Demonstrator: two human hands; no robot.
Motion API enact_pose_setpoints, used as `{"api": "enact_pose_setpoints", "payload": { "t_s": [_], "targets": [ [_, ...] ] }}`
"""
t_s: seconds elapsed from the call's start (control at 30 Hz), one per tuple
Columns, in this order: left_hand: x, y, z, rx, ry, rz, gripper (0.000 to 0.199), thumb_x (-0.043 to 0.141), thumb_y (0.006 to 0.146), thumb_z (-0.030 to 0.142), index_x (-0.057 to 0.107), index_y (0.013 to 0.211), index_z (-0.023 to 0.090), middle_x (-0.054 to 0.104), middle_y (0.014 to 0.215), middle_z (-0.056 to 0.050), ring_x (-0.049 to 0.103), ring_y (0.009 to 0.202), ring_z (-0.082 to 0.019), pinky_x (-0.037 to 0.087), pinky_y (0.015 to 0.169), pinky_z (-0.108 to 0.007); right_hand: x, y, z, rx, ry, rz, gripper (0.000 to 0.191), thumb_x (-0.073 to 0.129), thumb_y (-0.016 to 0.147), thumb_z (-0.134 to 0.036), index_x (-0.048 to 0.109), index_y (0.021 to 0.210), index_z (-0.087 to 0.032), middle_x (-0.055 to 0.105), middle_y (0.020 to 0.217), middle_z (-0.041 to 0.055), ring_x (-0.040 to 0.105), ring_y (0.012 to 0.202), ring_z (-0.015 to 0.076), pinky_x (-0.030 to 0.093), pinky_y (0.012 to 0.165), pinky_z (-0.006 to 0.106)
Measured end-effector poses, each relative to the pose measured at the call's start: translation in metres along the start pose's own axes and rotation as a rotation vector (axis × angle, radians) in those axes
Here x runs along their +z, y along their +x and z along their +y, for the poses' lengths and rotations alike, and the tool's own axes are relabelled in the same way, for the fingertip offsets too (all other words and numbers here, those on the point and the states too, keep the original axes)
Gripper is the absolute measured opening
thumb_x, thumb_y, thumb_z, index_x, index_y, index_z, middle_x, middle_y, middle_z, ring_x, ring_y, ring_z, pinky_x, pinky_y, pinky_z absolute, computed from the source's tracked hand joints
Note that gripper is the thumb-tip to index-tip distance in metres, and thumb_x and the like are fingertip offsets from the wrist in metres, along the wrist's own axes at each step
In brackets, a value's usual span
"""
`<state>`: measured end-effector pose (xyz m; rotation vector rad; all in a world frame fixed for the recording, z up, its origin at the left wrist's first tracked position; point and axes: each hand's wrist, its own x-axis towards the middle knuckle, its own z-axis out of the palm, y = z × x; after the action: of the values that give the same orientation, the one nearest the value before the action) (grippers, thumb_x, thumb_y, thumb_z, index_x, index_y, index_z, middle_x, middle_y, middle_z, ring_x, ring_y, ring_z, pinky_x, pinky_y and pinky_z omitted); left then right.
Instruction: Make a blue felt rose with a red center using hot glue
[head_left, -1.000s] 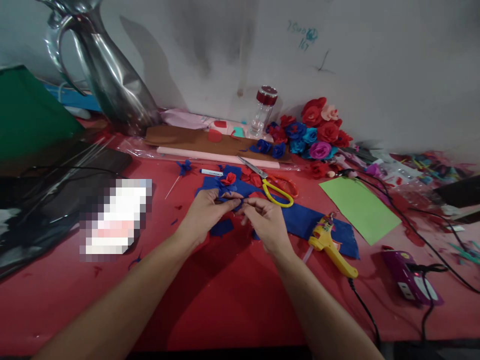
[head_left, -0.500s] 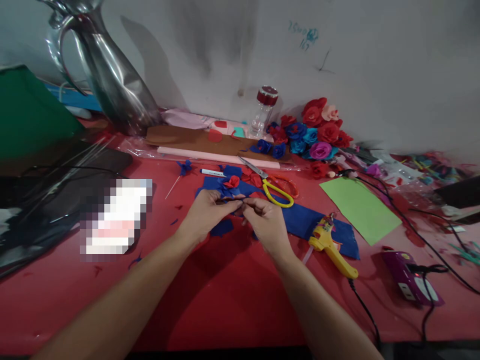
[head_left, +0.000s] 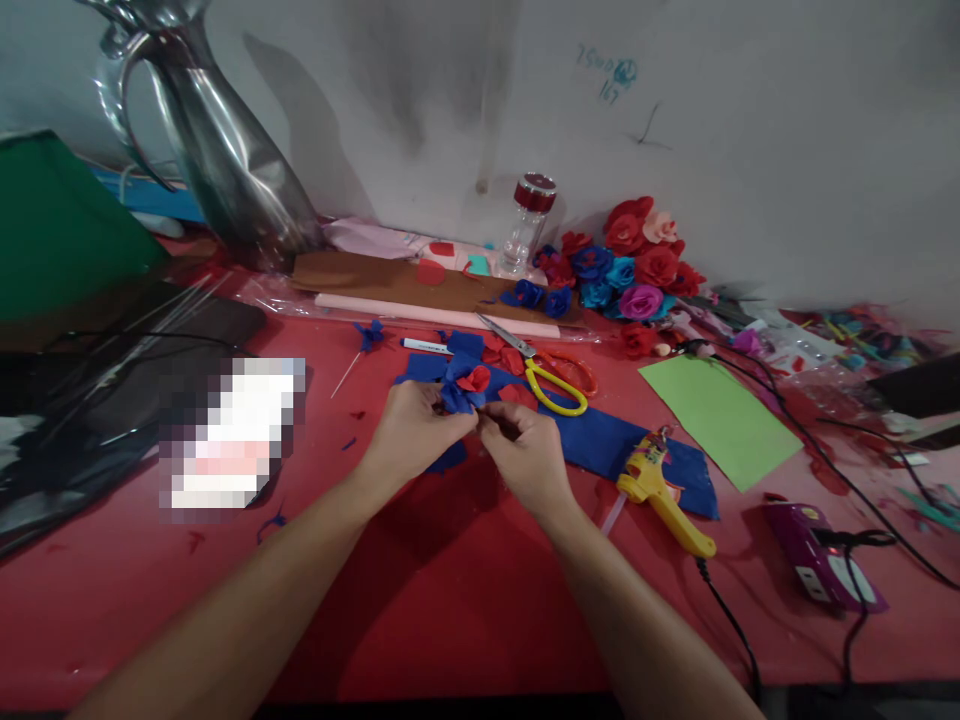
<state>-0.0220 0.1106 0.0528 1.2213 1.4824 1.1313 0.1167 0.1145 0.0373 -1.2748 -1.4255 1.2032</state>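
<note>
A blue paper flower (head_left: 459, 388) with a red centre is held up between my two hands. My left hand (head_left: 420, 425) is closed on it from the left, thumb along its underside. The fingertips of my right hand (head_left: 521, 440) pinch at the flower's lower right edge; the exact spot between them is hidden. Behind and to the right of the hands lie scissors (head_left: 556, 388) with yellow and orange handles. Under them stretches a strip of blue paper (head_left: 596, 440), and a yellow glue gun (head_left: 652, 480) rests on its right part.
A white marker (head_left: 425, 346) and a blue flower on a stick (head_left: 369, 335) lie behind my hands. Finished paper flowers (head_left: 637, 262) are heaped by the wall. Green paper (head_left: 720, 420) and a purple power block (head_left: 821, 555) with cables are at right; a metal jug (head_left: 232, 150) stands back left.
The flower has turned and risen into fuller view, its red centre now a little further right and lower. Both hands have shifted slightly, with the right fingertips now lower on the flower.
</note>
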Motion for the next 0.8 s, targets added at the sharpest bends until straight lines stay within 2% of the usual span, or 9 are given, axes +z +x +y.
{"api": "enact_pose_setpoints", "payload": {
  "t_s": [0.1, 0.3, 0.47, 0.8],
  "targets": [
    [0.000, 0.001, -0.001, 0.026, 0.000, 0.044, 0.010, 0.066, 0.061, 0.025, 0.062, 0.054, 0.019, 0.060, 0.053, 0.002, 0.059, 0.062, -0.018, 0.047, 0.056, -0.026, 0.000, 0.000, -0.003, 0.030, 0.046, 0.009, 0.018, 0.060, 0.067, -0.030, 0.072, 0.075, -0.019, 0.072, 0.066, 0.0013, 0.061, 0.051, 0.0147, 0.050, 0.054, 0.026],
    [0.001, 0.000, 0.005, 0.014, -0.104, 0.010, 0.016, 0.070, 0.064, 0.033, 0.068, 0.064, 0.017, 0.069, 0.065, -0.003, 0.063, 0.067, -0.019, 0.051, 0.065, -0.029, -0.002, 0.003, -0.004, 0.048, 0.096, 0.010, 0.021, 0.060, 0.067, -0.032, 0.072, 0.077, -0.018, 0.072, 0.066, 0.0022, 0.058, 0.050, 0.0130, 0.049, 0.054, 0.026],
    [0.001, 0.000, 0.009, 0.010, -0.003, 0.048, 0.018, 0.069, 0.064, 0.034, 0.065, 0.061, 0.017, 0.063, 0.059, -0.001, 0.056, 0.058, -0.015, 0.046, 0.059, -0.027, -0.003, 0.003, -0.001, 0.056, 0.090, 0.017, 0.022, 0.062, 0.067, -0.033, 0.072, 0.079, -0.018, 0.073, 0.070, 0.0028, 0.058, 0.052, 0.0128, 0.049, 0.055, 0.026],
    [-0.001, -0.001, 0.009, 0.042, 0.076, 0.066, 0.017, 0.065, 0.062, 0.031, 0.060, 0.053, 0.018, 0.056, 0.052, 0.002, 0.050, 0.054, -0.014, 0.042, 0.056, -0.026, -0.003, 0.003, 0.000, 0.053, 0.070, 0.000, 0.017, 0.062, 0.066, -0.031, 0.071, 0.075, -0.019, 0.071, 0.066, 0.0005, 0.057, 0.052, 0.0123, 0.048, 0.054, 0.025]
  ]
}}
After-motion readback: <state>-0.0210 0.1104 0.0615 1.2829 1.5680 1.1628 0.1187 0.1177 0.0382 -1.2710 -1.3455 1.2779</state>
